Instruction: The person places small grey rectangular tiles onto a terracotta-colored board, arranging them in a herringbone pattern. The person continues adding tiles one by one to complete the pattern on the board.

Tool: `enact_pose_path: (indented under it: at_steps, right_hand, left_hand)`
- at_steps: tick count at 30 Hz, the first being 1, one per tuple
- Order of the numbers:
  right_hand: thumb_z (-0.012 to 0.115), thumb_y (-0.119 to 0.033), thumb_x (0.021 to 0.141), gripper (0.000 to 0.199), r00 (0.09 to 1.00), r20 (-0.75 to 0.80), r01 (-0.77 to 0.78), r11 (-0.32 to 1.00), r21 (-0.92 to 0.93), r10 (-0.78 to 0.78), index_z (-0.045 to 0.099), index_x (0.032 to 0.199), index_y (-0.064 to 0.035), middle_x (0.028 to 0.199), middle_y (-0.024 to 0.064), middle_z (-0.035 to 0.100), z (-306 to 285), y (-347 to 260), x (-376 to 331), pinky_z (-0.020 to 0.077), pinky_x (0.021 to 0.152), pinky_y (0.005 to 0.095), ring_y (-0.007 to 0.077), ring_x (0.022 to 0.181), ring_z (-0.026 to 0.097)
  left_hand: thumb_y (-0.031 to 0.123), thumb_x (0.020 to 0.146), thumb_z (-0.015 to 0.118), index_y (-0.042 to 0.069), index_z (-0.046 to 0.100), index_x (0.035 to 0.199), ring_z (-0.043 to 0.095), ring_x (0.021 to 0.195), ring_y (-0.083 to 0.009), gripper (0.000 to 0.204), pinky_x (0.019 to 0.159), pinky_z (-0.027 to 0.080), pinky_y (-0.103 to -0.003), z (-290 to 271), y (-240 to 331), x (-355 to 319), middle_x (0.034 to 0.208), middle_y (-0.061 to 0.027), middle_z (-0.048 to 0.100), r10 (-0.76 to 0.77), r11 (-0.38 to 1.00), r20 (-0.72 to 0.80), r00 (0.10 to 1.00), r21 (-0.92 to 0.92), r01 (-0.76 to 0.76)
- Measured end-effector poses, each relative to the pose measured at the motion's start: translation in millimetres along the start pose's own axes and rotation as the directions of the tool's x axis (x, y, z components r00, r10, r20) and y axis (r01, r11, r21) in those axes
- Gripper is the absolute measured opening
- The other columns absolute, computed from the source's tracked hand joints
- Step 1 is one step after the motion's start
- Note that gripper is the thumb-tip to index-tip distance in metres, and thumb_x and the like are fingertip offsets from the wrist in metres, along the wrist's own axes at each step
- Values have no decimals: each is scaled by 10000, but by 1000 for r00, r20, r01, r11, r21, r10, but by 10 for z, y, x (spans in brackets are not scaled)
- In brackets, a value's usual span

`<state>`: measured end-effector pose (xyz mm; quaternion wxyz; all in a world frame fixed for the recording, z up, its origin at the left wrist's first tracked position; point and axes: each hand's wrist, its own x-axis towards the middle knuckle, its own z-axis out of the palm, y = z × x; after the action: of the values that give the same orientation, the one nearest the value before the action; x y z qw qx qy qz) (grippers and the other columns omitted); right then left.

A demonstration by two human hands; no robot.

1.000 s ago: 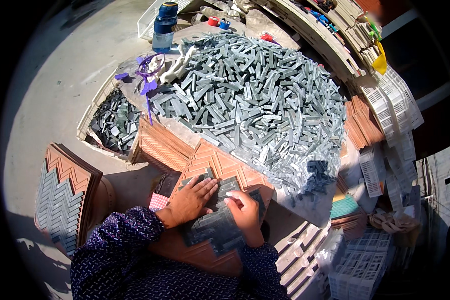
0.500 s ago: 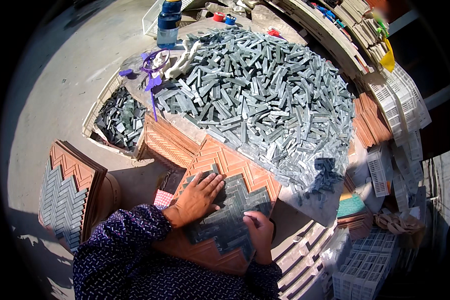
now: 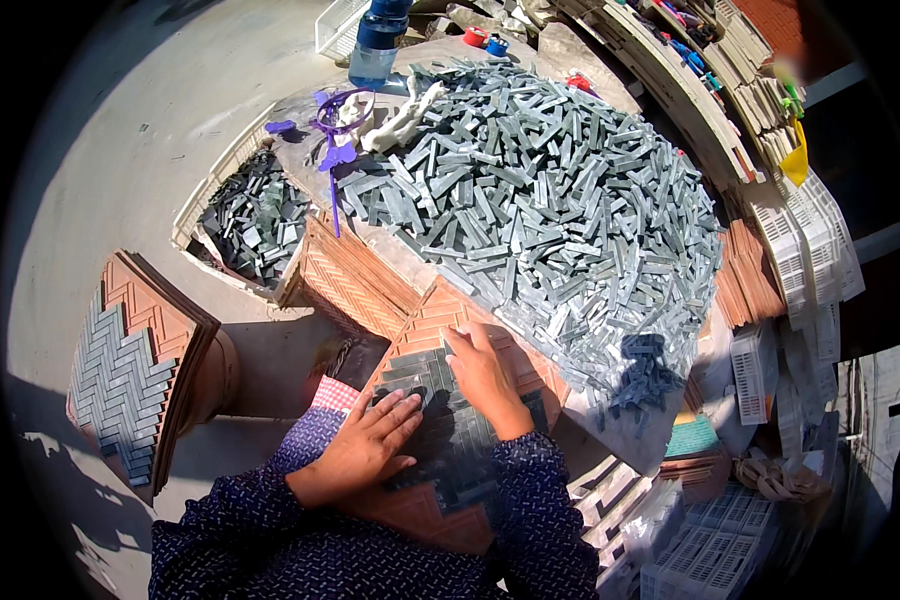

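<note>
A terracotta-coloured tray point(image 3: 438, 318) with moulded zigzag slots lies before me, its middle filled with dark grey stone strips point(image 3: 410, 372) in a herringbone pattern. On the strips at the left rests my left hand point(image 3: 368, 445), flat with its fingers stretched out. Farther up the tray is my right hand point(image 3: 485, 375), fingers drawn together and bent down at the upper edge of the laid strips. What its fingertips hold, if anything, is too small to make out. A large heap of loose grey strips point(image 3: 560, 200) spreads over the table just beyond the tray.
Stacked trays with laid strips point(image 3: 130, 375) stand at the left. A cream crate point(image 3: 198, 215) holds dark stone pieces. Near the heap are a purple wand-like toy point(image 3: 336, 155) and a blue bottle point(image 3: 373, 62). White plastic baskets point(image 3: 805, 235) and more terracotta trays point(image 3: 745, 275) line the right.
My right hand has moved from the tray's right edge up and left to the top of the laid strips. My left hand has slid down toward me, still flat.
</note>
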<state>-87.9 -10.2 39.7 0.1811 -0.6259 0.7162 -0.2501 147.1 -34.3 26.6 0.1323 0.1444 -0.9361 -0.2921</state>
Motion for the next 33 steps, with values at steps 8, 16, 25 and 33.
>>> enact_pose_path:
  at_steps: [8,16,25,33]
  right_hand:
    - [668,-27,810,211,972,-53,-199,925,325,228,593,1008,-21,836,90,634,-132,21,-33,496,649,315,234,730,619]
    - [570,-36,927,95,942,4,-241,667,706,335,596,978,40,788,68,646,-308,-637,-437,515,589,236,108,653,624]
    - [796,-118,758,273,939,-113,-211,802,559,326,563,857,-14,681,27,587,-165,-697,-639,459,538,231,58,594,541]
    - [582,-146,941,220,898,6,-342,689,639,440,564,766,-14,556,6,536,-263,-698,-670,376,416,201,51,455,496]
  left_hand:
    - [158,821,684,11,508,1287,516,1178,-368,519,995,430,-432,-221,-49,11,1348,-186,489,-111,950,-140,984,-305,63]
    - [94,951,557,-16,504,1270,634,863,-139,342,716,532,-273,-211,185,279,998,-113,648,-315,42,256,914,-958,283]
    - [117,923,600,-35,624,1024,615,634,-90,184,573,505,-245,-60,325,154,730,-48,655,-401,513,79,913,-806,295]
    - [126,953,562,-14,638,1014,590,597,-65,171,518,455,-207,-123,348,169,747,-26,660,-366,133,346,864,-899,417]
